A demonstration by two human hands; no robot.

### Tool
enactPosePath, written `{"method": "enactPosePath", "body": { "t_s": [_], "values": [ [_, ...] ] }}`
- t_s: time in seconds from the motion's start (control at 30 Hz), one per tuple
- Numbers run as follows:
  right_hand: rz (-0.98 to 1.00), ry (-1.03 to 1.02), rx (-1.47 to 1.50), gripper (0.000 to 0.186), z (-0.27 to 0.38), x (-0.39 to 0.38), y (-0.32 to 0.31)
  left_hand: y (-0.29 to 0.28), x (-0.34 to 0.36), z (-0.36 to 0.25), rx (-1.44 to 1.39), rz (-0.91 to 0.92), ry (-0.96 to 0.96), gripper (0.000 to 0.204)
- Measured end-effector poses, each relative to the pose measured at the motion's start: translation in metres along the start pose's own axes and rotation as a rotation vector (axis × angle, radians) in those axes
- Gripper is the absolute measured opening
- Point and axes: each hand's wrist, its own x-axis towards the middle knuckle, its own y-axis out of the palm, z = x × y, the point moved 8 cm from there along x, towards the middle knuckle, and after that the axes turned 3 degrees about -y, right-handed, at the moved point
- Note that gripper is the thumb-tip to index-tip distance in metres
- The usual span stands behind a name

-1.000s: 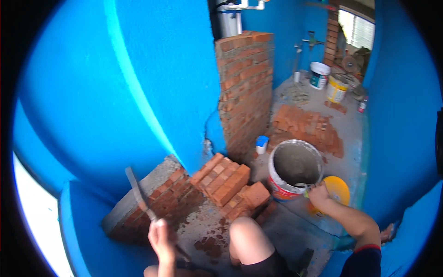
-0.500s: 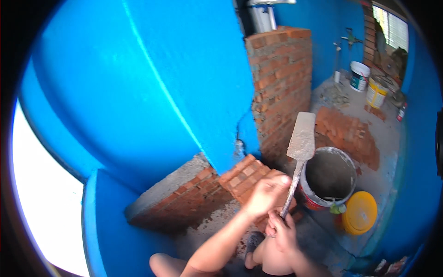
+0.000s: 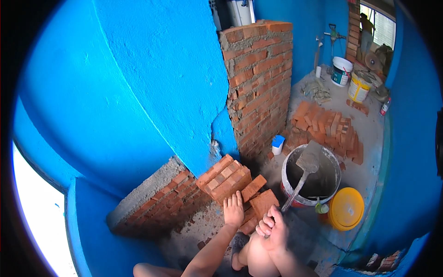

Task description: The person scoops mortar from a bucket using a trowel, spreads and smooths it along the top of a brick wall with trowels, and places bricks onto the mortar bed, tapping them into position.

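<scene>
My right hand (image 3: pixel 272 227) is closed around the handle of a trowel (image 3: pixel 310 159). The trowel's flat, mortar-grey blade is over the mouth of a bucket (image 3: pixel 287 181), and its shaft slants down to my fist. Grey mortar (image 3: pixel 318 183) shows inside the bucket. My left hand (image 3: pixel 234 210) has its fingers stretched out against the near side of a stack of red bricks (image 3: pixel 226 177). Right beside these fingers, a single brick (image 3: pixel 254 187) lies tilted, and another brick (image 3: pixel 264 202) rests close to my right hand.
A low brick wall (image 3: pixel 161 201) topped with mortar stands at left, and a taller brick wall (image 3: pixel 260 78) rises ahead. Beyond the bucket lies a brick pile (image 3: pixel 327 125). A yellow lid (image 3: pixel 346 210) leans at the right. A white-and-blue container (image 3: pixel 278 144) sits near the tall wall.
My left hand has come down from beside the trowel's handle to the bricks. The trowel, upright before, has tipped lower over the bucket in my right hand. The view has shifted.
</scene>
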Motion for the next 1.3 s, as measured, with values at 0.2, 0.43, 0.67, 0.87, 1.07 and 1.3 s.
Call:
{"method": "enactPosePath", "body": {
  "t_s": [0.2, 0.43, 0.67, 0.87, 1.07, 1.3],
  "values": [
    [0.037, 0.033, -0.058, 0.027, -0.01, -0.007, 0.016, -0.02, 0.025, 0.027, -0.336, 0.071, -0.075, 0.05],
    [0.047, 0.005, -0.064, 0.025, 0.003, -0.005, 0.002, -0.052, -0.073, 0.121, -1.422, 0.299, -0.553, 0.05],
    [0.133, 0.013, -0.1, 0.023, -0.006, -0.021, 0.015, -0.124, -0.153, 0.155, -2.889, 0.289, -0.181, 0.064],
    [0.181, 0.063, -0.125, 0.023, -0.033, -0.025, 0.014, -0.124, -0.199, 0.212, -2.715, 0.017, -0.574, 0.07],
    [0.118, 0.104, -0.247, 0.025, -0.05, -0.033, 0.024, -0.156, -0.201, 0.26, -2.295, -0.019, -0.533, 0.074],
    [0.159, 0.2, -0.265, 0.024, -0.08, -0.019, 0.036, -0.266, -0.146, 0.38, -0.571, -0.062, -0.304, 0.115]
  ]
}}
